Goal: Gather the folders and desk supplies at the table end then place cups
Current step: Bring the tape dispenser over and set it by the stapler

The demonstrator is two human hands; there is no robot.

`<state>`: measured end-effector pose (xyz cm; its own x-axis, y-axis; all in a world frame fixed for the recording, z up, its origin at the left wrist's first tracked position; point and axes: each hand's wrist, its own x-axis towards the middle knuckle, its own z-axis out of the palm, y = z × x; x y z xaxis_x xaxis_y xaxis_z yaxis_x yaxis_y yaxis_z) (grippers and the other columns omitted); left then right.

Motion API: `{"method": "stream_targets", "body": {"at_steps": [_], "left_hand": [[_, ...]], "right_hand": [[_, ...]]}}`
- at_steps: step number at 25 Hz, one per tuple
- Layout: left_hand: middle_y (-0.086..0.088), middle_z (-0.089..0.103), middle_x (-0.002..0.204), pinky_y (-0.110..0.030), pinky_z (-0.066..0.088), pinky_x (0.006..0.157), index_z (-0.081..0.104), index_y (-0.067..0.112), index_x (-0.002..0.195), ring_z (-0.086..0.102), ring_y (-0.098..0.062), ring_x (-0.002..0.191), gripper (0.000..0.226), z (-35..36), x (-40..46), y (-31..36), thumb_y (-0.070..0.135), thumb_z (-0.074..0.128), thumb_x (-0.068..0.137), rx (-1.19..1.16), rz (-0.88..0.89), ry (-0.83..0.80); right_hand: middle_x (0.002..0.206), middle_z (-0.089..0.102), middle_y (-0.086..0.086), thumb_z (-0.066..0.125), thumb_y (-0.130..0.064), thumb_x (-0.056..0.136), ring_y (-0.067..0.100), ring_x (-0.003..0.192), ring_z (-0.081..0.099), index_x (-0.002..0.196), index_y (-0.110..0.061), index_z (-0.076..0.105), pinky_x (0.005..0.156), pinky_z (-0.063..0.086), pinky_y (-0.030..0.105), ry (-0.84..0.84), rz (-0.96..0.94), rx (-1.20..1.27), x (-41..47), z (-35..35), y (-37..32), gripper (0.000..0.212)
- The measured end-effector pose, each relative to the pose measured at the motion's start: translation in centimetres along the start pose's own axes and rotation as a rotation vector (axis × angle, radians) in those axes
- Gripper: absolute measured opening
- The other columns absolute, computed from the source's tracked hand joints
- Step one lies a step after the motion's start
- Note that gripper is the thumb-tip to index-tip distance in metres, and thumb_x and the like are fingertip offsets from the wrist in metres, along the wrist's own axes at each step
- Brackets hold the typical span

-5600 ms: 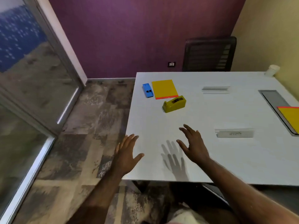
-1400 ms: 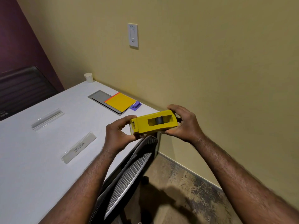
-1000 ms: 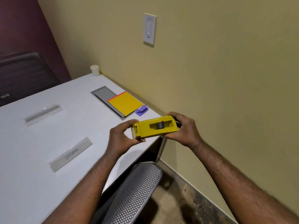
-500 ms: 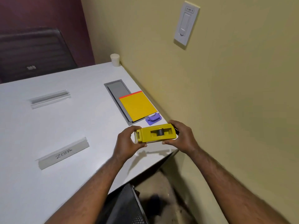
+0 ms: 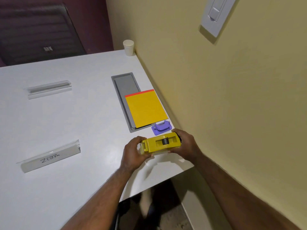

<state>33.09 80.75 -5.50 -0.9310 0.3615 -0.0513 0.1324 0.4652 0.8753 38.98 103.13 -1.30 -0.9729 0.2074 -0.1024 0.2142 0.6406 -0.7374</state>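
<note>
A yellow tape dispenser (image 5: 160,144) is held level just above the white table (image 5: 79,123), near its right corner by the wall. My left hand (image 5: 132,154) grips its left end and my right hand (image 5: 186,145) grips its right end. Just beyond it lies a small purple stapler (image 5: 161,127). A yellow folder with a red edge (image 5: 145,108) lies past the stapler, partly over a grey cable hatch (image 5: 125,84). A white paper cup (image 5: 128,47) stands at the far corner against the wall.
Two clear name-plate holders lie on the table: one marked "ZEBRA" (image 5: 49,157) at the near left, another (image 5: 49,88) farther back. A black mesh chair (image 5: 38,30) stands behind the far edge. The yellow wall (image 5: 232,97) runs along the table's right side.
Both hands have lowered the tape dispenser toward the table corner beside the purple stapler. The view has tilted down and come closer to the table.
</note>
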Motion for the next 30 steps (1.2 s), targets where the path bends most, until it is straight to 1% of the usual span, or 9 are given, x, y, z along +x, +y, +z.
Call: {"method": "stream_targets", "body": {"at_steps": [4,7,14,17,20,22,24,28,30], "left_hand": [[0.007,0.067,0.097,-0.022,0.046,0.078,0.065,0.019,0.1,0.061,-0.012,0.092,0.06,2.3,1.6,-0.6,0.025,0.095,0.048,0.006,-0.055,-0.002],[0.008,0.067,0.095,-0.014,0.042,0.072,0.065,0.019,0.098,0.061,-0.013,0.088,0.055,3.5,2.2,-1.1,0.022,0.093,0.051,0.014,-0.07,0.018],[0.003,0.068,0.1,-0.041,0.042,0.088,0.063,0.017,0.105,0.051,-0.014,0.086,0.059,5.1,3.4,-1.6,0.028,0.092,0.056,0.098,-0.115,0.039],[0.002,0.068,0.104,-0.036,0.041,0.084,0.062,0.019,0.108,0.047,-0.012,0.087,0.061,5.7,3.7,-1.9,0.032,0.091,0.057,0.119,-0.131,0.018],[0.002,0.068,0.108,-0.028,0.034,0.082,0.06,0.02,0.111,0.051,-0.015,0.094,0.062,6.2,3.6,-2.3,0.033,0.091,0.058,0.132,-0.153,0.015],[0.002,0.067,0.109,-0.028,0.034,0.08,0.06,0.021,0.111,0.049,-0.015,0.093,0.063,6.4,3.7,-2.5,0.034,0.091,0.058,0.141,-0.162,0.018],[0.002,0.066,0.111,-0.029,0.035,0.077,0.059,0.022,0.113,0.049,-0.017,0.094,0.064,6.6,3.9,-2.6,0.035,0.091,0.058,0.161,-0.174,0.008],[-0.002,0.063,0.121,-0.038,0.043,0.087,0.056,0.023,0.123,0.05,-0.025,0.107,0.069,6.7,3.9,-2.5,0.037,0.088,0.064,0.2,-0.198,-0.024],[-0.002,0.057,0.132,-0.044,0.041,0.1,0.049,0.023,0.133,0.048,-0.025,0.117,0.078,6.3,3.6,-2.0,0.042,0.085,0.066,0.217,-0.175,-0.052]], "right_hand": [[0.096,0.068,0.008,0.09,-0.003,0.046,0.027,0.087,0.062,0.098,-0.005,0.064,0.076,0.053,0.039,-0.088,-0.02,-0.093,2.7,0.0,1.9,0.058],[0.097,0.068,0.011,0.089,-0.002,0.047,0.029,0.088,0.061,0.096,-0.004,0.063,0.075,0.052,0.037,-0.136,-0.033,-0.165,4.1,0.2,2.9,0.055],[0.103,0.065,0.005,0.086,-0.002,0.047,0.018,0.089,0.056,0.097,-0.011,0.06,0.071,0.042,0.025,-0.17,0.064,-0.187,5.5,0.4,3.6,0.057],[0.104,0.063,0.004,0.086,-0.002,0.049,0.016,0.087,0.054,0.098,-0.011,0.059,0.069,0.043,0.025,-0.168,0.087,-0.19,5.6,0.4,3.8,0.057],[0.103,0.057,0.0,0.081,0.004,0.054,0.006,0.076,0.052,0.099,-0.013,0.057,0.052,0.04,0.005,-0.16,0.121,-0.146,5.3,0.4,3.8,0.054],[0.103,0.053,-0.001,0.076,0.011,0.056,-0.004,0.076,0.049,0.102,-0.012,0.057,0.046,0.038,0.0,-0.143,0.138,-0.069,5.1,0.6,3.9,0.055],[0.105,0.051,-0.001,0.072,0.016,0.057,-0.004,0.079,0.049,0.107,-0.009,0.058,0.048,0.037,-0.002,-0.132,0.138,-0.041,4.9,0.7,3.9,0.058],[0.102,0.053,-0.004,0.071,0.009,0.068,0.023,0.094,0.06,0.106,-0.016,0.056,0.049,0.042,0.002,-0.093,0.114,-0.038,4.7,0.8,3.6,0.048],[0.12,0.056,-0.001,0.081,-0.013,0.071,0.027,0.115,0.056,0.122,-0.017,0.053,0.074,0.051,0.009,-0.097,0.012,-0.079,4.4,0.6,3.1,0.058]]}}
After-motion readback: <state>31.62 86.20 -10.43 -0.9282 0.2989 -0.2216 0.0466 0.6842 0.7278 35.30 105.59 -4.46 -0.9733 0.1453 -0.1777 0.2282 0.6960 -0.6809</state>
